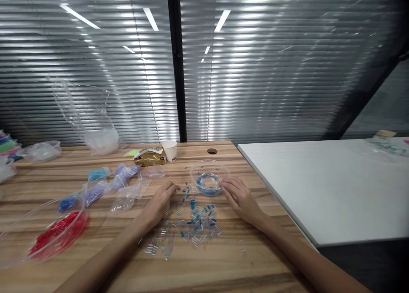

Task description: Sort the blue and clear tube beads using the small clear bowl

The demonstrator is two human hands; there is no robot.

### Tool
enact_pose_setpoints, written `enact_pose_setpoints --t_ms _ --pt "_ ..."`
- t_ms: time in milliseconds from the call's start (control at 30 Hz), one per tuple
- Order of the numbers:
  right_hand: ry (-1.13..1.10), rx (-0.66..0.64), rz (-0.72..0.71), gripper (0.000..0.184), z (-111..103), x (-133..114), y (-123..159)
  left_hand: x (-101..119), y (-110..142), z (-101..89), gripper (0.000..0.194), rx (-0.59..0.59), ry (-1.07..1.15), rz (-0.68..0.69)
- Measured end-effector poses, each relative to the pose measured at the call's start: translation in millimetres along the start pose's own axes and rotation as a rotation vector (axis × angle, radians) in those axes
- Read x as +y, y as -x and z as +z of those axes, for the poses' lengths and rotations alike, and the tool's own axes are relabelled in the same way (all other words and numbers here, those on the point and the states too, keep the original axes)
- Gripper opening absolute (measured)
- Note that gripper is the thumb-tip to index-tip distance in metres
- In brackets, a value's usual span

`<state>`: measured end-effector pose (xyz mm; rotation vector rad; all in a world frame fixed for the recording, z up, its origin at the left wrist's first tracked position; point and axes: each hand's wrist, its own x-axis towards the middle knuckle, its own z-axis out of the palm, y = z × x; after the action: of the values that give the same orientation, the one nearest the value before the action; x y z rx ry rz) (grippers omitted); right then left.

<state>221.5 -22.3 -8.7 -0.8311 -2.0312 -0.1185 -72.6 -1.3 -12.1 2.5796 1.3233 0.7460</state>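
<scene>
My right hand [241, 198] has its fingers closed on the near right side of a round clear plastic bowl [210, 161]. Blue tube-shaped pieces lie around the bottom of this bowl. On the wooden table in front of it spreads a loose scatter of small clear and blue tube pieces [200, 220]. My left hand [160, 202] rests at the left edge of the scatter, fingers apart and slightly bent, with nothing visible in them. Its fingertips are near a few blue pieces left of the bowl.
A large clear bowl [82, 201] with red pieces sits at left. Bags of purple pieces [123, 177], blue bags and a clear bag [128, 197] lie behind it. A gold packet [150, 157] and paper cup [170, 150] stand farther back. A white table [332, 190] adjoins at right.
</scene>
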Motion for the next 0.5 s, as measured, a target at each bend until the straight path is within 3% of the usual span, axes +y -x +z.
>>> enact_pose_setpoints --t_ms 500 --pt "0.002 -0.033 -0.011 0.02 -1.6 -2.5 -1.0 2.9 -2.7 -2.3 0.026 0.042 0.023 0.01"
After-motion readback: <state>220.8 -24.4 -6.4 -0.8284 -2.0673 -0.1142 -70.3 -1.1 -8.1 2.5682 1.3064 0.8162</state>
